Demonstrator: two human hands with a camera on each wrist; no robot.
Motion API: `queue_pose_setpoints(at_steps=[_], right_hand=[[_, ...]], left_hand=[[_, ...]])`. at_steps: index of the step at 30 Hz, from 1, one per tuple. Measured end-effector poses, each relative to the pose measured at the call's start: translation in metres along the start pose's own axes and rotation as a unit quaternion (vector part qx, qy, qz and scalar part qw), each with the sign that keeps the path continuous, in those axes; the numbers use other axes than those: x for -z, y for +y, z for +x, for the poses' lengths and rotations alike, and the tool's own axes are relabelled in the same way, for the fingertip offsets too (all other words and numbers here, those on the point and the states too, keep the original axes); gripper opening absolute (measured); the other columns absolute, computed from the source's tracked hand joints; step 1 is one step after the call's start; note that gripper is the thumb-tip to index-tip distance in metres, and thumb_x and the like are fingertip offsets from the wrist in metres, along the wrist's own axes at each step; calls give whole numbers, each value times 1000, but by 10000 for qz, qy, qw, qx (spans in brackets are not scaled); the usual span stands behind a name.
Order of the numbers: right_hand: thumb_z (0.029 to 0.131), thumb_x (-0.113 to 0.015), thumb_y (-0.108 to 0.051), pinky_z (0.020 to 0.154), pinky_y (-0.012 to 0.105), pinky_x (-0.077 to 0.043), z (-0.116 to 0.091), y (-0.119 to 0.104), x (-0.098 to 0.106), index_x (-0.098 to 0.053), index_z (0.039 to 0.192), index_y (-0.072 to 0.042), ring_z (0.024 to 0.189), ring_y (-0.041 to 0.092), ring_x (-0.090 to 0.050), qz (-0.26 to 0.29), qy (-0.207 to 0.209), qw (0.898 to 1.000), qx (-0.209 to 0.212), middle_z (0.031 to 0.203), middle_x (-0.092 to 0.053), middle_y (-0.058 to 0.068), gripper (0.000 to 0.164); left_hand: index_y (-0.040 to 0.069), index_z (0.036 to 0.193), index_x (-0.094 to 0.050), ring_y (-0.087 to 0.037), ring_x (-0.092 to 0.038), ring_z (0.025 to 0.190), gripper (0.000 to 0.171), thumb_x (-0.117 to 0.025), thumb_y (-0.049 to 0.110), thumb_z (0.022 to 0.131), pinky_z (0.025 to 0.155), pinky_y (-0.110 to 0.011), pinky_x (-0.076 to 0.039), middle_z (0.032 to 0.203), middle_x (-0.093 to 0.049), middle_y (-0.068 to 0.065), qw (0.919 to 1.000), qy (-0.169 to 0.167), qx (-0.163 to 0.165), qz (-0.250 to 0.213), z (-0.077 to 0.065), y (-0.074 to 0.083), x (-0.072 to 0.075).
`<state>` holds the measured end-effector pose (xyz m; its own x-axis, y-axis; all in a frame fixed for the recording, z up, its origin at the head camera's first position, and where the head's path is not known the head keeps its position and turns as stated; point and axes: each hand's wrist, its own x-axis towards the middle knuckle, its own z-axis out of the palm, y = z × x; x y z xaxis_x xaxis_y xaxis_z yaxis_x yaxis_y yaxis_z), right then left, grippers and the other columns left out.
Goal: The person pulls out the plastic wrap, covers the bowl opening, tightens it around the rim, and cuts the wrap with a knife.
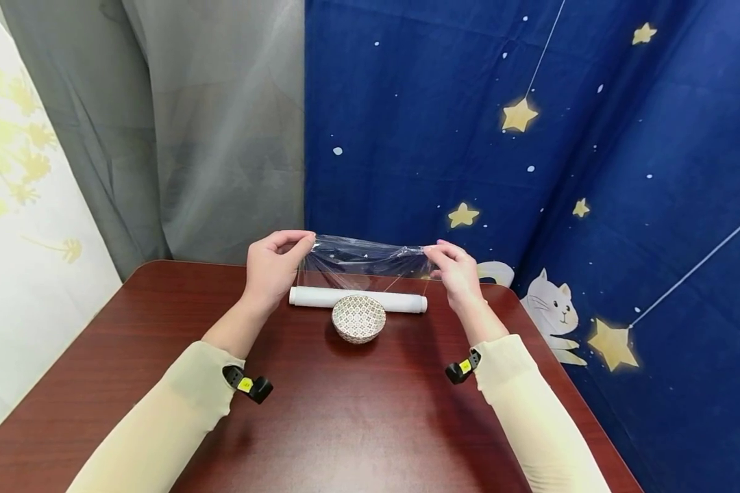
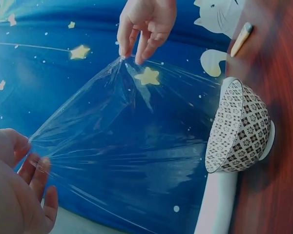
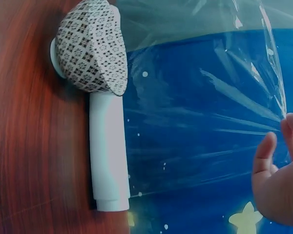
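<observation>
At frame centre, left hand (image 1: 270, 269) and right hand (image 1: 458, 274) pinched clear film (image 1: 366, 263) along its upper edge, fingertips closed.
White roll (image 1: 401, 302) lay below, long axis left-right; patterned bowl (image 1: 359, 319) sat lower, between hands.

Bowl (image 1: 358, 319) on the table (image 1: 339, 418), just before the film roll (image 1: 401, 302).

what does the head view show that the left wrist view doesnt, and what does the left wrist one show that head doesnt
Only the head view shows the pale sleeves and the black devices at the cuffs.

Only the left wrist view shows the pale foot under the bowl.

Both show the left hand and right hand pinching clear film, plus that bowl, the white roll, the table and the blue curtain.
</observation>
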<state>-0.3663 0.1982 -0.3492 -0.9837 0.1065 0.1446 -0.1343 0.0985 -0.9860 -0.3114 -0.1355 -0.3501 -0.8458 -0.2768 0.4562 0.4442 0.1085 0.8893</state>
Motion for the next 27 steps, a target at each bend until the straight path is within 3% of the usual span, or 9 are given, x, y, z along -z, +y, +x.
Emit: queue_pose_setpoints(at_steps=[3, 6, 8, 11, 14, 17, 21, 24, 27], right_hand=[[101, -80, -26, 69, 20, -53, -4, 0, 7, -81, 116, -4, 100, 11, -65, -201, -126, 9997, 65, 136, -73, 7, 26], [101, -81, -31, 67, 22, -50, -12, 0, 16, -82, 112, -8, 82, 12, -64, -521, -306, 9981, 86, 107, -78, 6, 25], [100, -81, -35, 71, 24, -52, -20, 0, 22, -81, 112, -8, 79, 14, -64, -790, -426, 9958, 175, 96, -78, 2, 29], [101, -81, -37, 78, 27, -54, -34, 3, 29, -81, 118, -7, 82, 13, -65, -1168, -656, 9904, 354, 99, -79, -8, 35], [101, -81, -28, 80, 25, -55, -46, 8, 35, -77, 121, -2, 86, 10, -68, -1333, -898, 9853, 583, 101, -79, -11, 33], [99, -83, -15, 77, 21, -55, -57, 15, 37, -68, 122, 3, 85, 7, -69, -1346, -1091, 9812, 846, 99, -80, -1, 32], [96, -85, -9, 76, 17, -54, -68, 22, 39, -66, 132, -3, 86, 2, -70, -1735, -1257, 9669, 1383, 101, -82, 11, 42], [96, -87, -16, 80, 17, -49, -77, 25, 41, -79, 125, -15, 84, 2, -68, -2332, -1279, 9491, 1687, 98, -82, 6, 30], [96, -87, -21, 81, 22, -49, -85, 27, 44, -84, 106, -20, 86, 8, -65, -2737, -1379, 9346, 1803, 94, -79, 0, 10]], left_hand=[[3, 111, -86, 0, -72, 82, 23, -85, 21, 97, 76, -16, -58, 100, -84, 4, 10000, -81, 41, -13, -3, 4, 1], [2, 111, -85, 0, -71, 82, 25, -85, 22, 97, 73, -17, -56, 93, -81, 14, 9997, -184, 128, -12, -8, 6, 3], [1, 111, -85, 0, -71, 82, 26, -84, 23, 97, 73, -17, -55, 89, -79, 20, 9995, -260, 163, 16, -11, 7, 5], [0, 110, -84, -1, -70, 83, 25, -82, 22, 99, 74, -18, -55, 87, -77, 23, 9992, -357, 189, 68, -16, 8, 9], [1, 111, -83, -2, -69, 84, 25, -80, 23, 100, 75, -18, -54, 89, -77, 22, 9986, -436, 231, 175, -21, 8, 13], [1, 110, -82, -3, -69, 84, 23, -78, 22, 101, 76, -18, -53, 89, -76, 20, 9979, -498, 282, 287, -26, 8, 19], [-1, 109, -78, -2, -70, 86, 21, -77, 18, 101, 81, -16, -55, 89, -75, 17, 9968, -649, 288, 353, -33, 7, 26], [-2, 108, -76, -2, -70, 87, 20, -77, 16, 100, 83, -15, -55, 90, -76, 14, 9950, -878, 233, 410, -39, 4, 31], [-1, 109, -73, -3, -70, 86, 19, -78, 15, 100, 80, -16, -55, 91, -76, 11, 9916, -1172, 215, 495, -46, 0, 36]])
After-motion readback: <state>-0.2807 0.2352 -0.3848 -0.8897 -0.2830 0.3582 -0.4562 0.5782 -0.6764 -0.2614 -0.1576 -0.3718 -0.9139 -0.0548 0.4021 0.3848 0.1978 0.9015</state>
